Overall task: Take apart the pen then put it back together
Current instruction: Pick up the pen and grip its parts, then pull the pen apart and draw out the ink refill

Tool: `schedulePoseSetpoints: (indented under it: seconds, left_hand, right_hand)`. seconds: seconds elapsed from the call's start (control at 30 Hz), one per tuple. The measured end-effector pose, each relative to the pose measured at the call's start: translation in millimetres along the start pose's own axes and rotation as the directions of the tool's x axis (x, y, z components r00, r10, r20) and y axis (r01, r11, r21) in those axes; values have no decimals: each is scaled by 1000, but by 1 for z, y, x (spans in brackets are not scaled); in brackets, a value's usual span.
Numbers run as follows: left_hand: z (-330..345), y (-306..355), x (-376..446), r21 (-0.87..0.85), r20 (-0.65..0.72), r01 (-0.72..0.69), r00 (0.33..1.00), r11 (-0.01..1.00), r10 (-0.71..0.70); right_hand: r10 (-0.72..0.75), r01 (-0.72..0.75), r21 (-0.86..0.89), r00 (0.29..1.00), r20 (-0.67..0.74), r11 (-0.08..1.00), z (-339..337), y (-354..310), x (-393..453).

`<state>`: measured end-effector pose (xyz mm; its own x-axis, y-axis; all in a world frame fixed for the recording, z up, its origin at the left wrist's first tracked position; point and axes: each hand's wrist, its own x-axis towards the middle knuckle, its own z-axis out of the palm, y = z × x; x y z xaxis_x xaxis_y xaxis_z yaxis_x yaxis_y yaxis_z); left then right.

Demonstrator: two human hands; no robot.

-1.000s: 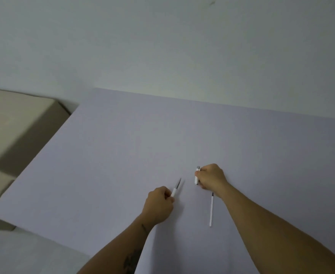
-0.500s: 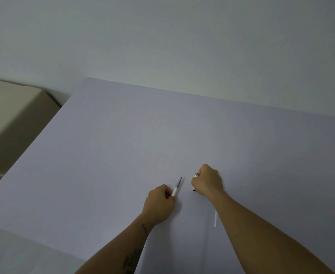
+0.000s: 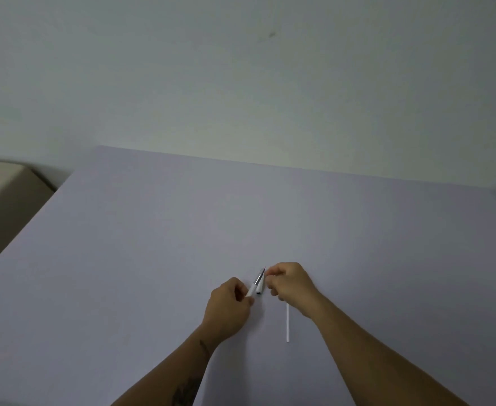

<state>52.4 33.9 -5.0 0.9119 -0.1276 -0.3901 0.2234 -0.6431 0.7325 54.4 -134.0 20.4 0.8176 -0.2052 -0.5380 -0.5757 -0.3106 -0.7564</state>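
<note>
My left hand [image 3: 228,309] pinches the white pen barrel with a silver tapered tip [image 3: 255,284], which points up and away. My right hand [image 3: 292,284] holds a second short white pen piece [image 3: 261,287] right beside it. The two pieces meet near their top ends and form a narrow V. A thin white refill tube [image 3: 288,325] lies on the pale lavender table [image 3: 153,259], partly under my right wrist. Both hands hover low over the table's near middle.
A beige piece of furniture [image 3: 3,194] stands beyond the table's left edge. A plain pale wall [image 3: 241,83] rises behind the far edge.
My right hand has moved left and brought its white piece up against the barrel in my left hand. The refill tube stays on the table.
</note>
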Motion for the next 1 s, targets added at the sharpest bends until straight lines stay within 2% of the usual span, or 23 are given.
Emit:
schedulePoseSetpoints:
  seconds: [0.1,0.27,0.47,0.7,0.87,1.0]
  left_hand:
    - [11,11,-8,-14,-10,-55,998,998,55]
    - [28,23,-22,-20,-32,-103,994,994,103]
    - [42,36,-36,-16,17,-113,993,993,113]
    - [45,49,-45,-16,6,-132,991,991,132]
    - [42,50,-51,-10,5,-135,991,991,135]
    - [36,52,-53,-16,4,-130,992,991,130]
  right_hand:
    - [43,-50,168,998,48,984,-5,-1,-10]
    - [85,-89,350,996,28,932,-19,8,-20]
    - [73,-78,379,997,27,922,-38,25,-30]
    - [97,-166,497,982,161,852,-55,29,-39]
    - [91,-139,502,989,119,854,-52,33,-43]
    - [92,-172,517,980,177,839,-52,29,-48]
